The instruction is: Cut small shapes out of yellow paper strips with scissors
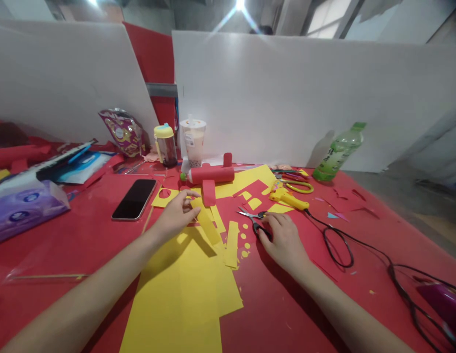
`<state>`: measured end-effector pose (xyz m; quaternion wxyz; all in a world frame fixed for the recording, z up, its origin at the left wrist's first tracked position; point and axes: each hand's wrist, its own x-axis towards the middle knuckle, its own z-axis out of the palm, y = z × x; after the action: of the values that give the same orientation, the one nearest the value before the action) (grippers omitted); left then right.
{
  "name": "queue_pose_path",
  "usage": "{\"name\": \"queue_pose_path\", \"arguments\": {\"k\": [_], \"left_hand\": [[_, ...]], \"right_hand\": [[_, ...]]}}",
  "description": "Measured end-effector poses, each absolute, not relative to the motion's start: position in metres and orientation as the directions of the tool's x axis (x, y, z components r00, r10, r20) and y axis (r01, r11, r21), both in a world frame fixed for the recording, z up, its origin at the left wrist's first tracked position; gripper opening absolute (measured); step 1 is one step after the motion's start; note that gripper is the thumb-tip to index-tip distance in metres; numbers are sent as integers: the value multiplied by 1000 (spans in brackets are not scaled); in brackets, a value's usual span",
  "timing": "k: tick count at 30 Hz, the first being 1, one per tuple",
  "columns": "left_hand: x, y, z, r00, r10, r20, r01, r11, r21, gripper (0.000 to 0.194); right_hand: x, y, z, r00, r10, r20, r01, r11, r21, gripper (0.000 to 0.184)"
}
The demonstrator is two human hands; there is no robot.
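Observation:
My left hand pinches the upper end of a yellow paper strip, which slants down over large yellow paper sheets. At the right, my right hand has its fingers on the black handles of small scissors, whose blades are parted and point left. Between the hands lie another yellow strip and several small yellow paper dots. Beyond them rests a red paper-covered tube with red flaps and a green tip at its left end.
A phone lies left, near a purple tissue pack. A yellow-lidded bottle, a drink cup and a green bottle stand along the white board. To the right are a yellow glue gun and its looping black cord.

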<state>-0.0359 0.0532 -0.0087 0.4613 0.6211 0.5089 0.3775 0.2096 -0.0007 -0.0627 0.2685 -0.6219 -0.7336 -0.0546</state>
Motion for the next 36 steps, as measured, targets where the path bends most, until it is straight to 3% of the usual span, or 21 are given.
{"name": "queue_pose_path", "arguments": {"k": [5,9,13,18,22,36], "left_hand": [[-45,57,-2,202,979,39,360,-111,926,33],[-48,56,3,181,979,89,482,-167,860,35],[-47,54,9,182,977,110,558,-195,807,35],[-48,53,9,237,959,158,566,-268,780,36],[-48,51,10,249,955,160,567,-278,776,35],[-48,52,9,260,948,184,540,-301,786,37]], "right_hand": [[181,-11,-59,-279,861,425,861,420,-287,9],[173,-6,-49,-322,913,251,878,387,-281,13],[178,8,-29,-367,915,169,870,402,-285,19],[154,12,-11,-505,859,83,806,503,-313,11],[126,9,-16,-584,812,4,766,553,-328,16],[112,5,-46,-567,823,45,765,546,-342,13]]}}
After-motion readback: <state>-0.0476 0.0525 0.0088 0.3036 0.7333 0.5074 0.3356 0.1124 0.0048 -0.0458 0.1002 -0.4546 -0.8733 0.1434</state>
